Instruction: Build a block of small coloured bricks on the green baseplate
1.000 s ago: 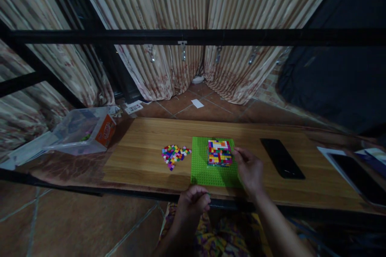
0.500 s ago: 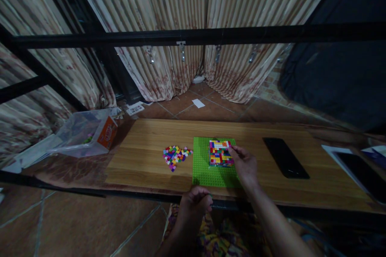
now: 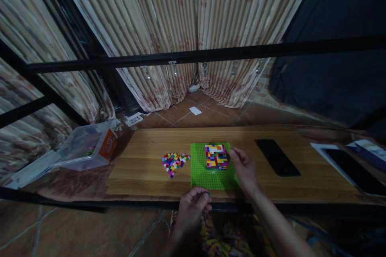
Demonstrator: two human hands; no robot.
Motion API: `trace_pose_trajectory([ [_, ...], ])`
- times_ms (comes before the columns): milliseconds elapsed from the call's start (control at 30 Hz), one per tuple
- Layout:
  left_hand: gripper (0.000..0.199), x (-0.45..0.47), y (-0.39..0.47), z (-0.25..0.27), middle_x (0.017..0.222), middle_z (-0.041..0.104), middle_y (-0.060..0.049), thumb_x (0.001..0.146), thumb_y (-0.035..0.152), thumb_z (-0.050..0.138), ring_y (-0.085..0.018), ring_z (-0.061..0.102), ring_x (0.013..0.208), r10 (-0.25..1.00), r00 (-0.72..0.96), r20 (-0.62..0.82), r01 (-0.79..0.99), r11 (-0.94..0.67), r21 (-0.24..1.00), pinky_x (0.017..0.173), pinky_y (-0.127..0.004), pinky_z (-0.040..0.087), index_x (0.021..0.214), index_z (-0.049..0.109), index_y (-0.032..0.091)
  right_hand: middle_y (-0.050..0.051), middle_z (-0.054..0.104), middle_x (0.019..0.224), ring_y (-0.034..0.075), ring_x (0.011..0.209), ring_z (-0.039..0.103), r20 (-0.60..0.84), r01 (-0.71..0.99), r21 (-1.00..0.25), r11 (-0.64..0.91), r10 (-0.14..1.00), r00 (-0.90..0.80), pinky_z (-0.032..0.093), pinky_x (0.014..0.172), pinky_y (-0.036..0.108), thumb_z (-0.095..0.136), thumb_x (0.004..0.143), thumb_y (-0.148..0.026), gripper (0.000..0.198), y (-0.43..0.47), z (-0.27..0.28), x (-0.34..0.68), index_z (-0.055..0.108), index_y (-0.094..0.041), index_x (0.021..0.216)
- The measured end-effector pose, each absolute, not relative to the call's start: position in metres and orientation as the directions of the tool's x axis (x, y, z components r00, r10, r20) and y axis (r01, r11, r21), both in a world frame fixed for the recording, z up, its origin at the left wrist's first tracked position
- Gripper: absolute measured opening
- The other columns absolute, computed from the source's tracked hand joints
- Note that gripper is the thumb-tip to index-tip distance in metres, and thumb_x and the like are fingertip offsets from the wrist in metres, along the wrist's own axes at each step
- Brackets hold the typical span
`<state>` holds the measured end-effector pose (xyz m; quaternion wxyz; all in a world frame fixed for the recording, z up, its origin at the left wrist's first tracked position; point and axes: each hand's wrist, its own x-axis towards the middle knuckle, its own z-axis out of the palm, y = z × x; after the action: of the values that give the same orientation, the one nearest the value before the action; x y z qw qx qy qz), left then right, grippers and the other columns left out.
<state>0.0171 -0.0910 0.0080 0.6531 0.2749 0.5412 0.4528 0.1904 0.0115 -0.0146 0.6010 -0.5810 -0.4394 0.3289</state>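
Observation:
A block built of many-coloured toy bricks stands on a green studded baseplate. Just right of the block is my right hand. Its thumb and forefinger are pinched together, a little apart from the bricks, and whatever is between them is too small to make out. My left hand hangs by the table's front edge, below the baseplate. Its fingers are curled closed, and a small green brick shows at the fingertips. Left of the baseplate lies a heap of loose coloured bricks.
The wooden tabletop carries a black phone on the right. Another dark device lies on white paper farther right. A clear plastic bin with an orange label stands left of the board. A black metal bar crosses beyond the table.
My right hand has drawn off the brick block's right edge, leaving a small gap. The left hand has turned slightly, showing more of the green brick. The view has shifted a little.

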Motion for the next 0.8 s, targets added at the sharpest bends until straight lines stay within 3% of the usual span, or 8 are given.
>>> trace_pose_trajectory([
  [200, 0.038, 0.012, -0.088, 0.010, 0.066, 0.065, -0.003, 0.058, 0.037, 0.080, -0.008, 0.056, 0.052, 0.875, 0.098, -0.475, -0.509, 0.454, 0.731, 0.052, -0.021, 0.043, 0.081, 0.062, 0.012, 0.007, 0.070, 0.094, 0.021, 0.088, 0.063, 0.181, 0.175, -0.971, 0.165, 0.980, 0.086, 0.049, 0.080, 0.036, 0.057, 0.081, -0.040, 0.026, -0.040, 0.008, 0.179, 0.069, -0.021, 0.094],
  [433, 0.028, 0.017, -0.087, 0.020, 0.062, 0.060, 0.001, 0.061, 0.027, 0.080, -0.005, 0.052, 0.051, 0.873, 0.179, -0.454, -0.656, 0.450, 0.606, 0.052, -0.018, 0.040, 0.074, 0.061, 0.012, 0.005, 0.066, 0.102, 0.019, 0.095, 0.061, 0.225, 0.248, -0.929, 0.274, 0.952, -0.209, 0.050, 0.083, 0.032, 0.053, 0.086, -0.033, 0.024, -0.079, 0.031, 0.160, 0.067, -0.024, 0.104],
  [800, 0.032, 0.024, -0.091, 0.017, 0.059, 0.050, 0.005, 0.065, 0.039, 0.076, -0.002, 0.041, 0.045, 0.861, 0.248, -0.444, -0.619, 0.493, 0.611, 0.047, -0.018, 0.034, 0.070, 0.057, 0.013, 0.004, 0.066, 0.089, 0.017, 0.085, 0.062, 0.262, 0.232, -0.927, 0.293, 0.952, -0.157, 0.050, 0.076, 0.029, 0.053, 0.087, -0.032, 0.021, -0.084, 0.022, 0.156, 0.069, -0.025, 0.098],
])
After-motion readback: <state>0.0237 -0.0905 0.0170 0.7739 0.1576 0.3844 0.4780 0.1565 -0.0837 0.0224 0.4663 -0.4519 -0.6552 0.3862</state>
